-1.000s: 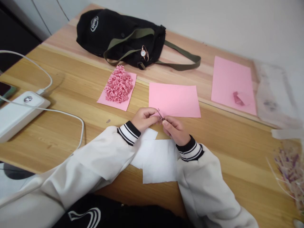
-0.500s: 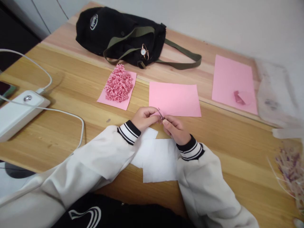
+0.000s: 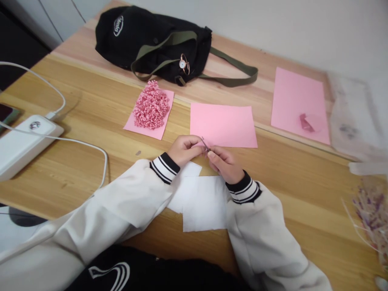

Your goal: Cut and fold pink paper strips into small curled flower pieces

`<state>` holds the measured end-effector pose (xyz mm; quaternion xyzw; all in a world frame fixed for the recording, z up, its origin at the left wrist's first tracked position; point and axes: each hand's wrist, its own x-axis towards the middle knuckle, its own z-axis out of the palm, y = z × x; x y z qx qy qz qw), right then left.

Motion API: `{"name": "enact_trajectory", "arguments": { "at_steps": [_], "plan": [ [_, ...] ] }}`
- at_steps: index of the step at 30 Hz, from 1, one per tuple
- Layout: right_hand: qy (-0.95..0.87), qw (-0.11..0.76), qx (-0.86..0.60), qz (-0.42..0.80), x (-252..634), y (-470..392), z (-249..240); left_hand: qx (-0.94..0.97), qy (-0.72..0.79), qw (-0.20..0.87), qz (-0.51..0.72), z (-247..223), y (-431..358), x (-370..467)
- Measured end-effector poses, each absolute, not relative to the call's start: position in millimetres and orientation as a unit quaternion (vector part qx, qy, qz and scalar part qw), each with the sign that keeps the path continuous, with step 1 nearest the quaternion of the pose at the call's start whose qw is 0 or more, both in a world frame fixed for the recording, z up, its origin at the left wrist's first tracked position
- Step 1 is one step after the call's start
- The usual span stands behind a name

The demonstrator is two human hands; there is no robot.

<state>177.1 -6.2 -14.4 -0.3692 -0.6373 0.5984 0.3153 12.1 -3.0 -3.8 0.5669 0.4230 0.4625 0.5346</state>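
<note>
My left hand is closed, thumb against forefinger, pinching a small pink paper piece. From the closed fingers of my right hand sticks out a thin dark pointed tool, its tip crossing the pink piece; its handle is hidden, so its kind is unclear. Both hands meet just above the near edge of a pink sheet. Below them, white paper sheets overlap on the table. Left of the pink sheet, a heap of curly pink bits lies on a smaller pink card.
A black bag with green straps and a watch lies at the back. Another pink sheet with a small pink scrap is back right. A white power bank with cables sits left. Dried flowers are at right.
The view has shifted very slightly. Both hands keep nearly the same pose, with the tool still at the pink piece.
</note>
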Motion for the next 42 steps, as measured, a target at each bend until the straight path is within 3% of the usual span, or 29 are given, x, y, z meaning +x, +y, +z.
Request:
{"name": "enact_trajectory", "arguments": {
  "at_steps": [42],
  "plan": [
    [-0.631, 0.326, -0.344, 0.614, 176.9, -5.7, -16.6, 0.548, 0.422, 0.555, 0.461, -2.2, -2.9, 12.7]
  ]
}}
